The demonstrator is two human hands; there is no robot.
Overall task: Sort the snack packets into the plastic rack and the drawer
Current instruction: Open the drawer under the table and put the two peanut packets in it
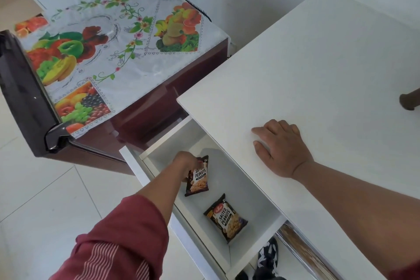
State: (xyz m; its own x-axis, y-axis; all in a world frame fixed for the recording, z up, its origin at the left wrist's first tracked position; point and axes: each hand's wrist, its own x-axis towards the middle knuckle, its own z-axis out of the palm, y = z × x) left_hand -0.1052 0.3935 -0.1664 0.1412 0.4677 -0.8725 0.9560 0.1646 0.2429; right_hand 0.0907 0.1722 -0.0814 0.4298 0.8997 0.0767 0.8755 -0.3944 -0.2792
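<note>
Left arm: maroon sleeve (118,241) at seven o'clock, loose and creased, pushed up so the forearm is bare; panel of thin pale pink parallel stripes across the cloth near the bottom edge. Left hand (186,161): bare, no rings visible. Right arm: forearm bare; sliver of maroon cloth at four o'clock. Right hand (281,148): bare, unadorned, short nails.

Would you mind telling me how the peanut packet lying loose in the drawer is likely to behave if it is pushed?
The loose peanut packet looks small and glossy, so it would probably slide easily on the smooth drawer floor. It lies flat, so it is unlikely to tip or roll.
</note>
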